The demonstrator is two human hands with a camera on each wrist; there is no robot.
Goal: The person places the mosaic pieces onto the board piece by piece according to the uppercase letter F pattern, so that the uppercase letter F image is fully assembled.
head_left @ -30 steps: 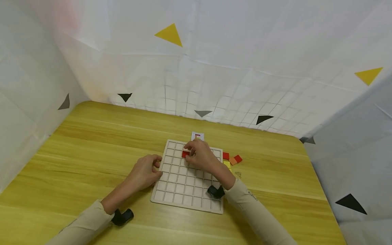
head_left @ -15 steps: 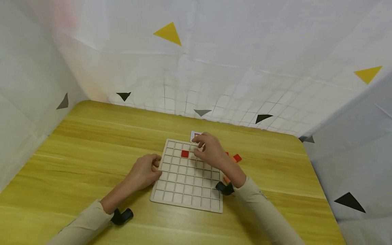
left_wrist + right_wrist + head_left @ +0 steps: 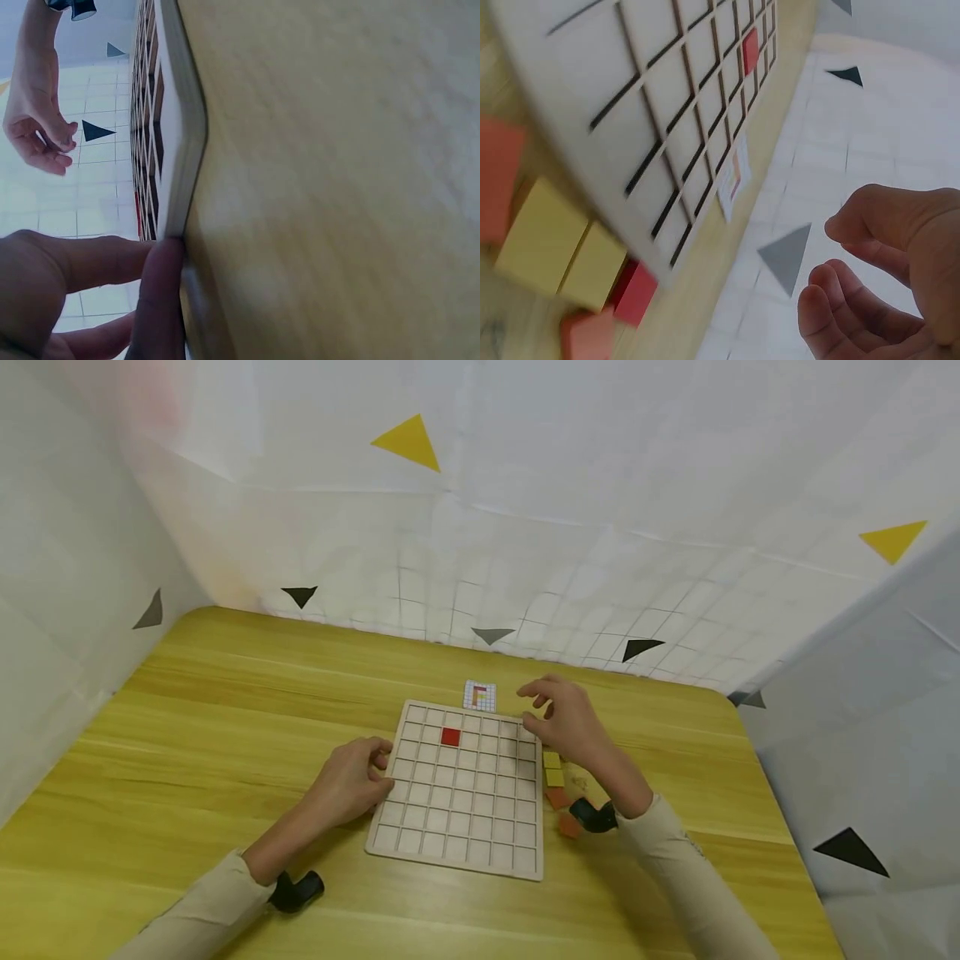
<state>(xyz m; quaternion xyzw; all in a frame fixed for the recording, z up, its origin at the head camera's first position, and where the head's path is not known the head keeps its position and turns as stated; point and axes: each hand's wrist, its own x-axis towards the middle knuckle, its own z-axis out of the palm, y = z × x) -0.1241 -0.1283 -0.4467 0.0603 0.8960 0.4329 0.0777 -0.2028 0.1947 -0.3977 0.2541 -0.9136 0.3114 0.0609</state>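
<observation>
A square wooden grid board (image 3: 465, 810) lies on the table with one red tile (image 3: 450, 737) set in an upper cell. My left hand (image 3: 352, 781) holds the board's left edge; in the left wrist view its fingertips (image 3: 161, 259) meet right at that edge. Beyond the board's upper right corner my right hand (image 3: 566, 718) hovers with fingers loosely bent and nothing between them, as the right wrist view also shows. Below it, along the right edge, lie yellow tiles (image 3: 552, 768), orange tiles (image 3: 557, 797) and a red tile (image 3: 635, 292).
A small card (image 3: 480, 696) printed with a coloured grid pattern lies just behind the board. White sheeting (image 3: 600, 527) with triangle marks surrounds the wooden table (image 3: 247, 693) at the back and sides.
My right hand has moved right from over the red tile to the board's upper right corner, uncovering the tile and the card. The left hand has stayed at the left edge.
</observation>
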